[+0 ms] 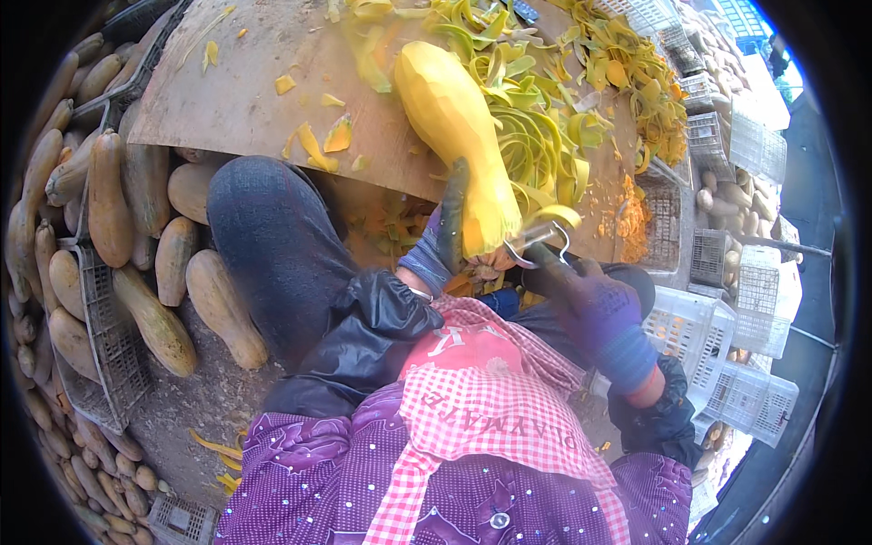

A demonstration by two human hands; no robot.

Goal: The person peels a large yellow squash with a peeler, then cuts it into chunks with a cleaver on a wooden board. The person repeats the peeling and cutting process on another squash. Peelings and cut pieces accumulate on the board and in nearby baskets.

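Observation:
A long squash (455, 122), its skin pared off to bright yellow flesh, leans from my lap up over a wooden board (225, 95). My left hand (446, 228), in a knit work glove with a dark coating, grips its lower left side near the stem end (492, 262). In my right hand (599, 306), also gloved and somewhat blurred, is the handle of a peeler (538, 242) with a bowed metal frame. The peeler's head is at the squash's lower right, by the stem end. A curled strip of peel (560, 215) hangs just above it.
Green-yellow peelings (524, 122) heap on the board's right side, with orange scraps (632, 218) at its edge. Unpeeled squashes (109, 197) and a plastic crate (112, 340) crowd my left. White crates (688, 327) stand at my right. A dark object (523, 10) lies at the far edge.

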